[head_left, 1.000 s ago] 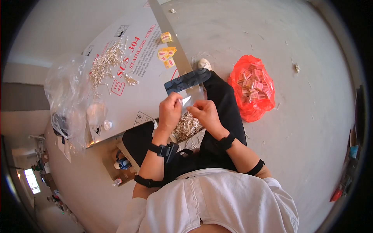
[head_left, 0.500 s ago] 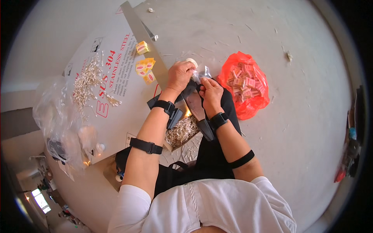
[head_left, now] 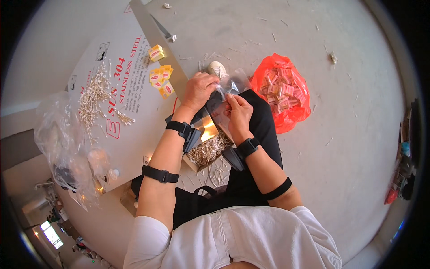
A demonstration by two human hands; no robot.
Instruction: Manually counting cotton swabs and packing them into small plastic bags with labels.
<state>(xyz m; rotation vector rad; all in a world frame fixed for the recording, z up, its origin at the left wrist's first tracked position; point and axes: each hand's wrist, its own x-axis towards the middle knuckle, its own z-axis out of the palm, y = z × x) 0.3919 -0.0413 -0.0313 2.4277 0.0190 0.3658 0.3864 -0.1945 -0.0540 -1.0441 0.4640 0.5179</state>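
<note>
In front of my lap a small clear plastic bag [head_left: 238, 80] is stretched between my two hands. My left hand [head_left: 199, 92] pinches its edge with the fingers closed. Close beside it, my right hand [head_left: 239, 112] grips the bag between thumb and fingers. Whether anything lies inside the bag I cannot make out. Below my hands, a cardboard box [head_left: 195, 167] full of cotton swabs [head_left: 208, 151] stands between my legs. To the left, a heap of cotton swabs [head_left: 95, 96] lies on a printed white table surface [head_left: 130, 80], near several yellow printed cards [head_left: 160, 77].
A red plastic bag [head_left: 286, 121] with several small pink packs [head_left: 283, 89] stands on the floor at the right. Beside the cards sits a small yellow stack [head_left: 156, 53]. Crumpled clear plastic [head_left: 62, 148] covers the table's left end. Loose swabs litter the grey floor [head_left: 340, 148].
The clear bag is spread wider and shows more between my hands. My left hand has shifted slightly left and down, my right slightly left. A white shoe shows more fully beyond them.
</note>
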